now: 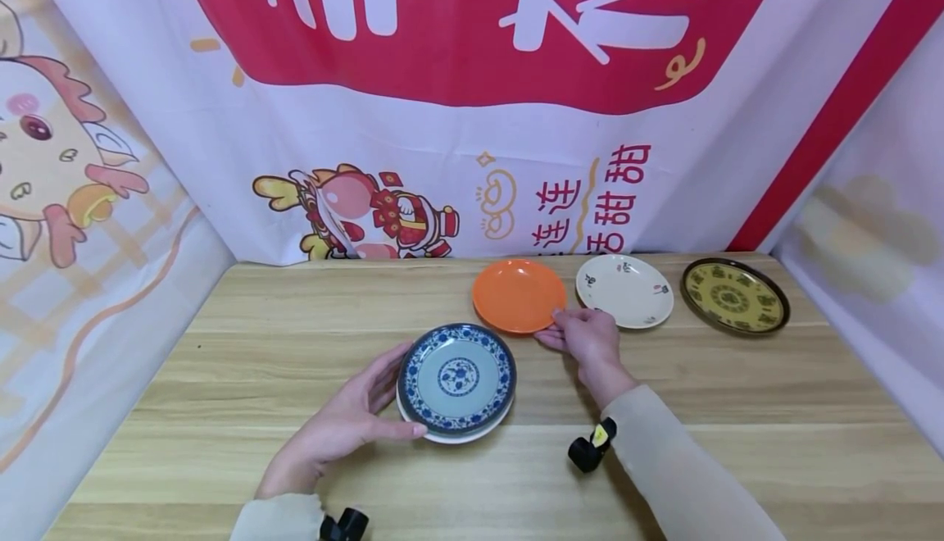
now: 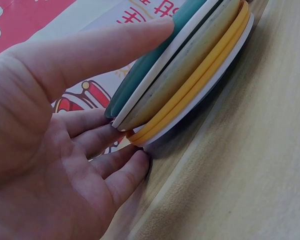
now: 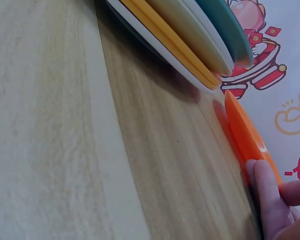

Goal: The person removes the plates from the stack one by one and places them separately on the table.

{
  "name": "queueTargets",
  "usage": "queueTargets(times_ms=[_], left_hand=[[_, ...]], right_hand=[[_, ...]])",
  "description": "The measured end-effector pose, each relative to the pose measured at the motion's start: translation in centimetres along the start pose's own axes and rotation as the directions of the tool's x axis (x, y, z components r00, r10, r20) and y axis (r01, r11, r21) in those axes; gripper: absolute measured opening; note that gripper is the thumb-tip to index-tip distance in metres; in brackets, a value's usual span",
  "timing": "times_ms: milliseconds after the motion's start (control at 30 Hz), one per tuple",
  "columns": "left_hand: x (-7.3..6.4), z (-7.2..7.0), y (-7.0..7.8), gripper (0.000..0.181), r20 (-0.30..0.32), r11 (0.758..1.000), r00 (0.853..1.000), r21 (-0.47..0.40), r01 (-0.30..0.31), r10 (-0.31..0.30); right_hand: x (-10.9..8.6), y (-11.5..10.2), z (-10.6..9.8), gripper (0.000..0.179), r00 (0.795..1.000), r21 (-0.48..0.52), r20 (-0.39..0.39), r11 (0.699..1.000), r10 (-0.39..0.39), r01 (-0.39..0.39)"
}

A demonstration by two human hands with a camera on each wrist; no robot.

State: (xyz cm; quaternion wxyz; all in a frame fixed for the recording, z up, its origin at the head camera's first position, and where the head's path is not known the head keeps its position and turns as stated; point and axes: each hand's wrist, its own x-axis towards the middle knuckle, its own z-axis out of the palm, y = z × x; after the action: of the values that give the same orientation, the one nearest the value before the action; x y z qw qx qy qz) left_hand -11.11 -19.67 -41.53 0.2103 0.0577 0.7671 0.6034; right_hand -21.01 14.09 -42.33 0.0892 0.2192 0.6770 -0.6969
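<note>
A stack of several plates stands on the table, with a blue-and-white patterned plate point(image 1: 457, 379) on top. Below it, cream, yellow point(image 2: 190, 80) and white rims show in the left wrist view. My left hand point(image 1: 361, 410) is at the stack's left side. Its fairly straight thumb reaches along the front rim, and its spread fingers touch the plate edges. An orange plate point(image 1: 519, 293) lies behind and right of the stack. My right hand point(image 1: 590, 343) pinches its near right rim between thumb and fingers, also seen in the right wrist view.
Right of the orange plate lie a white plate point(image 1: 624, 291) with small motifs and a dark-rimmed olive-yellow plate point(image 1: 735, 296). The wooden table point(image 1: 295, 303) ends at a printed cloth backdrop point(image 1: 413, 131). Cloth also hangs at both sides.
</note>
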Motion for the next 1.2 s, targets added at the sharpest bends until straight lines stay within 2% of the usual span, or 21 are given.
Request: queueTargets(times_ms=[233,367,633,933,1200], left_hand=[[0.0,0.1,-0.1,0.112,-0.002,1.000,1.000,-0.011,0.016,-0.016],[-0.1,0.0,0.0,0.111,0.009,1.000,1.000,-0.009,0.000,0.000],[-0.1,0.2,0.0,0.113,-0.002,1.000,1.000,-0.010,0.011,-0.011],[-0.1,0.2,0.0,0.113,-0.008,1.000,1.000,-0.010,0.015,-0.015],[-0.2,0.1,0.2,0.110,0.008,1.000,1.000,-0.011,-0.011,0.011]], right_hand=[[0.4,0.0,0.2,0.033,1.000,0.020,-0.009,1.000,0.012,-0.011],[0.5,-0.2,0.2,0.034,0.999,0.025,-0.014,0.999,0.032,-0.032],[0.6,-0.4,0.2,0.036,0.998,0.019,-0.002,0.998,0.056,-0.056],[0.2,-0.3,-0.1,0.044,0.998,0.003,-0.009,0.998,0.057,-0.057],[-0.6,-0.2,-0.5,0.043,0.999,-0.031,-0.007,0.998,0.049,-0.049]])
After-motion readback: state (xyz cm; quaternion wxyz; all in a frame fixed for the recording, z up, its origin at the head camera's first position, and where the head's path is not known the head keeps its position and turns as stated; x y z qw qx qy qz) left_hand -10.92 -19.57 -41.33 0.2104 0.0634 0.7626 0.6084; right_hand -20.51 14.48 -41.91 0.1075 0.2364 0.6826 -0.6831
